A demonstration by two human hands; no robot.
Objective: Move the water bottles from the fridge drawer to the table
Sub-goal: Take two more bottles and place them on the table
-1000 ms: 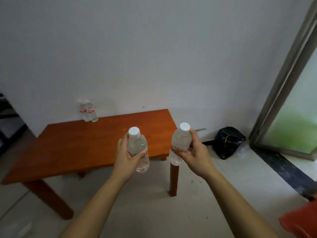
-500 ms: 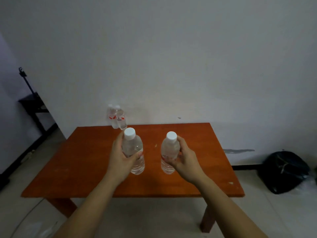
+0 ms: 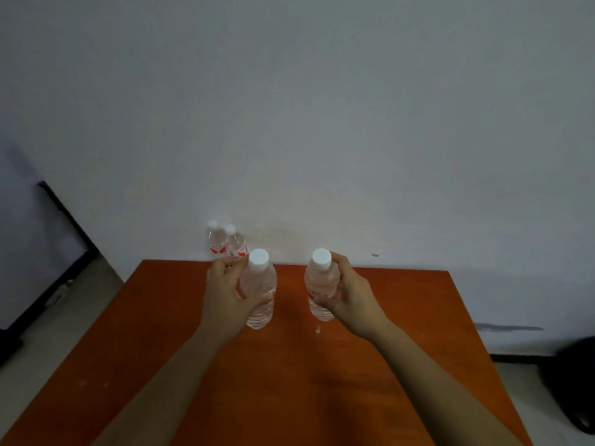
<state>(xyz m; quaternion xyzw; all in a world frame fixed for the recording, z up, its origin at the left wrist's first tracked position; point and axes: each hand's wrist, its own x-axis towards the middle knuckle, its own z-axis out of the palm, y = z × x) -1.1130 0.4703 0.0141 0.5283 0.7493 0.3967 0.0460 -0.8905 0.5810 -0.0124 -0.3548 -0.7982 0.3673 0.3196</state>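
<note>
My left hand (image 3: 227,296) grips a clear water bottle (image 3: 261,291) with a white cap, held upright over the orange-brown wooden table (image 3: 289,381). My right hand (image 3: 352,294) holds a second clear bottle (image 3: 318,284) with a white cap and red label, also upright above the table's far half. Whether either bottle's base touches the tabletop I cannot tell. Two more bottles (image 3: 225,243) with red labels stand side by side at the table's far edge against the wall, just beyond my left hand.
A white wall (image 3: 322,123) runs right behind the table. A black bag (image 3: 573,387) lies on the floor at the right. A dark baseboard and door edge (image 3: 61,214) run along the left. A small pale speck (image 3: 318,329) lies on the tabletop.
I have come closer to the table and both hands have carried their bottles forward over it, toward the far edge and the two standing bottles. Both grips are unchanged.
</note>
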